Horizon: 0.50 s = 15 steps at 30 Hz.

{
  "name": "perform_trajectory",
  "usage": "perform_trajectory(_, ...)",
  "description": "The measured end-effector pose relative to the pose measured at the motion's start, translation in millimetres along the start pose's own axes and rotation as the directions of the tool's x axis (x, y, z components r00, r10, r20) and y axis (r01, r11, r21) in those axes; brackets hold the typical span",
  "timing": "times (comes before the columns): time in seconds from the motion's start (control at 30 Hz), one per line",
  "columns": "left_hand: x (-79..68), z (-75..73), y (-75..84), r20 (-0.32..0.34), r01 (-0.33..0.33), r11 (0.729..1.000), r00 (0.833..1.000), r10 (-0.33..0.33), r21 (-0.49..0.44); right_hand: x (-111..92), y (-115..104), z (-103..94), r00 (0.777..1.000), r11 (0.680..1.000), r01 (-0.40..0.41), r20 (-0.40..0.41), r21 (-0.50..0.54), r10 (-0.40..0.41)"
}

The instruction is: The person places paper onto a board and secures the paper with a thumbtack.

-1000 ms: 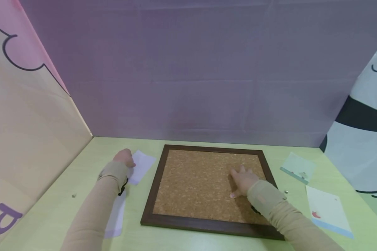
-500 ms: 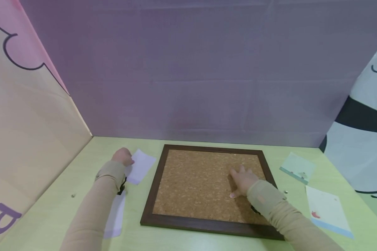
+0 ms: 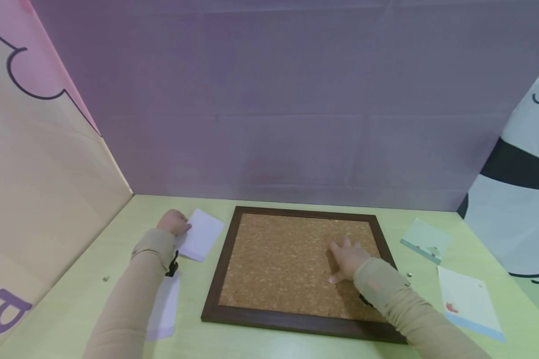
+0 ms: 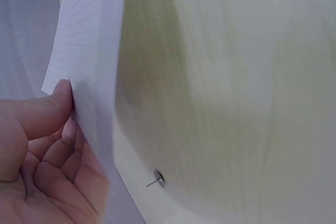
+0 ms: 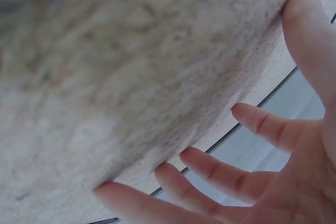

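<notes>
At the far left of the table, my left hand (image 3: 173, 222) pinches the edge of a pale lilac sheet of note paper (image 3: 203, 233) between thumb and fingers. In the left wrist view the paper (image 4: 86, 30) shows faint ruled lines and rises at an angle over the tabletop. A thumbtack (image 4: 159, 178) lies there with its pin showing. My right hand (image 3: 349, 258) rests on the right part of a cork board (image 3: 274, 264) with a dark brown frame. Its fingers (image 5: 210, 169) are spread, tips against the cork.
Another lilac sheet (image 3: 163, 311) lies nearer, partly behind my left forearm. Right of the board lie a green note (image 3: 426, 239) and a white note with a blue strip (image 3: 469, 299). Small tacks lie at left (image 3: 105, 278) and right (image 3: 409, 274). A purple backdrop (image 3: 287, 124) closes the rear.
My left hand has shifted slightly away and to the left, and the pinched sheet has risen and moved a little farther back. The right hand has stayed still on the cork.
</notes>
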<state>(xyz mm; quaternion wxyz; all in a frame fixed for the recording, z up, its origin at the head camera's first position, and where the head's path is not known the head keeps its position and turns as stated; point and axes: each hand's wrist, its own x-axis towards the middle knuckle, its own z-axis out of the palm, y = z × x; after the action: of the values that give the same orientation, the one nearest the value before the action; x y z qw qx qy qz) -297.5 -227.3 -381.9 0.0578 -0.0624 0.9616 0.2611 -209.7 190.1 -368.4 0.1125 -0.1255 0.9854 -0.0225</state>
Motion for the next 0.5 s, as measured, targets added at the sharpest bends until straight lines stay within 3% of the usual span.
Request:
perform_trajectory(0.3,2.5,-6.8,-8.8,0.017,-0.006,0.999,1.0,0.007,-0.045,-1,-1,-1.8,1.0,1.0,-0.005,0.009,0.006,0.005)
perform_trajectory(0.5,8.0,-6.3,-16.2,0.033,0.011,0.991,0.999,-0.007,-0.137,0,-1,-0.9,1.0,1.0,0.002,0.002,0.002,-0.002)
